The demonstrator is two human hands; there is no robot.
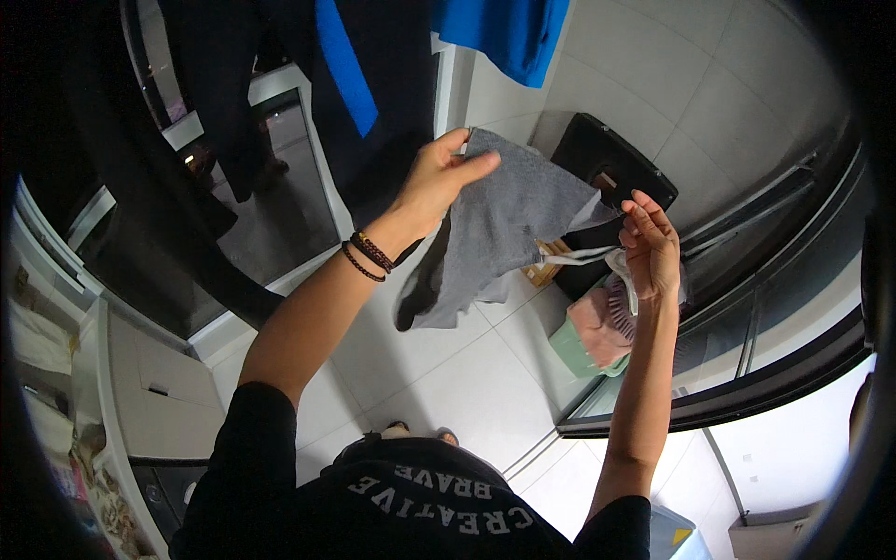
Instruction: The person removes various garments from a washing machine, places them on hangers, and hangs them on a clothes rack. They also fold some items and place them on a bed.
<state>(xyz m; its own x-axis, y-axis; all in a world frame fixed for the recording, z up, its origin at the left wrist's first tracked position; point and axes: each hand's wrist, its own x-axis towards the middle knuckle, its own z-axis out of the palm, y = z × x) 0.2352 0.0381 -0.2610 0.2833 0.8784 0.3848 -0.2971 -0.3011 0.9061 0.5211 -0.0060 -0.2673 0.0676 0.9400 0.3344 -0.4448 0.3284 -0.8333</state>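
A grey cloth garment point(511, 203) hangs in the air before me, spread between my two hands. My left hand point(444, 175) grips its upper left corner, with the thumb lying over the cloth. At the right, my right hand point(647, 241) pinches a drawn-out tip of the cloth between thumb and fingers. A pale narrow strip point(577, 257) runs from the garment's lower right edge to behind my right hand; what it joins there is hidden. The garment's lower left part falls in folds and shows a dark opening.
Dark garments point(378, 168) and a blue garment point(504, 35) hang ahead. Against the tiled wall leans a black case point(612, 157). Below my right hand stands a green basket point(577, 350) with pink cloth point(598, 329). A dark-framed glass door point(742, 336) curves along the right; a cabinet point(157, 385) stands left.
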